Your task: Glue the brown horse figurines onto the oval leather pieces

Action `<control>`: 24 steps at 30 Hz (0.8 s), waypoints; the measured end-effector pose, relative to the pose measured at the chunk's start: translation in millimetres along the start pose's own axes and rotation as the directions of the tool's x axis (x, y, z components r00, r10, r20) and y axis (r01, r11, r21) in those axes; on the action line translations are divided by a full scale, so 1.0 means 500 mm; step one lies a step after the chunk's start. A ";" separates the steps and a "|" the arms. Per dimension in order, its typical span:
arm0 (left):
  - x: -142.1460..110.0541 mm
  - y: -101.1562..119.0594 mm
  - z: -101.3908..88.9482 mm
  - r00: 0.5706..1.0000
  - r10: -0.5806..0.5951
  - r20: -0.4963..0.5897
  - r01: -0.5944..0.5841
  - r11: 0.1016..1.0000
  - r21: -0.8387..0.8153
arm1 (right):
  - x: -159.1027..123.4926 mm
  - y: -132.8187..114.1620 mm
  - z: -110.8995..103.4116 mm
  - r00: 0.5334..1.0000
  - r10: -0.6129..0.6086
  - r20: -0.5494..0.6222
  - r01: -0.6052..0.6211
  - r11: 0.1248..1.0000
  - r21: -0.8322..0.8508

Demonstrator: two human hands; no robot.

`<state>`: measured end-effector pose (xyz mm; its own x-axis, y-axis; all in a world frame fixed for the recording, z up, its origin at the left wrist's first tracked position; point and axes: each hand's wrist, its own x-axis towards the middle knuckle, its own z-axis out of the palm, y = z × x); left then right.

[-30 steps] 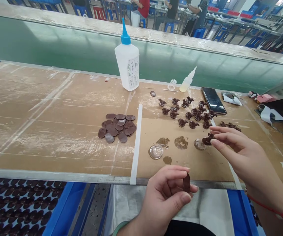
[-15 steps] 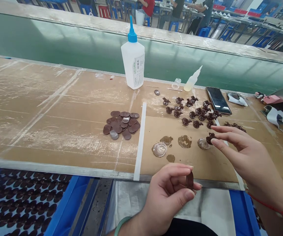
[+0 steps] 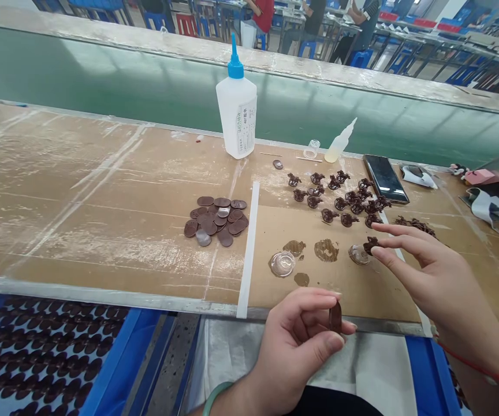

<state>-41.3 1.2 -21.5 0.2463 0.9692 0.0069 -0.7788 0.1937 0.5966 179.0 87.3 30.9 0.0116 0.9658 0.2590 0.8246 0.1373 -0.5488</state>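
Note:
Between thumb and fingers, my left hand (image 3: 301, 346) grips a dark brown oval disc (image 3: 335, 318), held on edge near the table's front. My right hand (image 3: 427, 271) pinches a small dark brown figurine (image 3: 370, 245) by its side. That figurine is at the right edge of a small clear round dish (image 3: 357, 254); whether it touches the dish I cannot tell. Behind my right hand stand several similar dark figurines (image 3: 348, 219). A second clear round dish (image 3: 282, 263) with shiny liquid lies left of wet brown patches (image 3: 326, 250). Several brown oval discs (image 3: 215, 222) are heaped to the left.
A large white bottle with blue nozzle (image 3: 238, 115) stands at the back, a small squeeze bottle (image 3: 339, 141) right of it. A phone (image 3: 386, 179) lies behind my right hand. White tape (image 3: 249, 248) crosses the table. At lower left, a blue tray (image 3: 115, 358) holds rows of dark pieces.
Both hands stay almost in place, each with its piece still held. The figurine in my right hand shifts very slightly. The whole view slides a little.

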 end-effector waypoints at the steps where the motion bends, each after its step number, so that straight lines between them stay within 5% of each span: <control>1: 0.000 0.000 0.000 1.000 -0.002 -0.002 0.002 1.000 -0.002 | 0.000 0.001 0.001 1.000 -0.002 -0.001 0.002 1.000 -0.002; 13: -0.002 -0.002 -0.001 1.000 -0.004 -0.020 0.003 1.000 -0.013 | 0.002 0.005 0.008 1.000 -0.022 -0.004 0.022 1.000 0.007; 18: -0.006 -0.005 0.000 1.000 -0.002 -0.028 0.003 1.000 0.003 | -0.011 -0.023 -0.021 0.998 0.033 -0.058 -0.031 0.999 0.042; 21: -0.006 -0.005 0.006 0.998 0.021 -0.057 -0.020 0.999 0.028 | -0.040 -0.051 -0.039 0.992 0.126 -0.028 -0.117 0.972 0.205; 24: -0.002 -0.002 0.018 0.993 0.096 -0.062 -0.095 0.995 0.019 | -0.080 -0.072 -0.030 0.955 0.233 0.183 -0.295 0.794 0.531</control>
<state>-35.5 -1.4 -15.0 0.1344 0.9908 0.0145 -0.7877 0.0980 0.6082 157.3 40.5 52.6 0.0994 0.9947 -0.0259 0.3515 -0.0594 -0.9343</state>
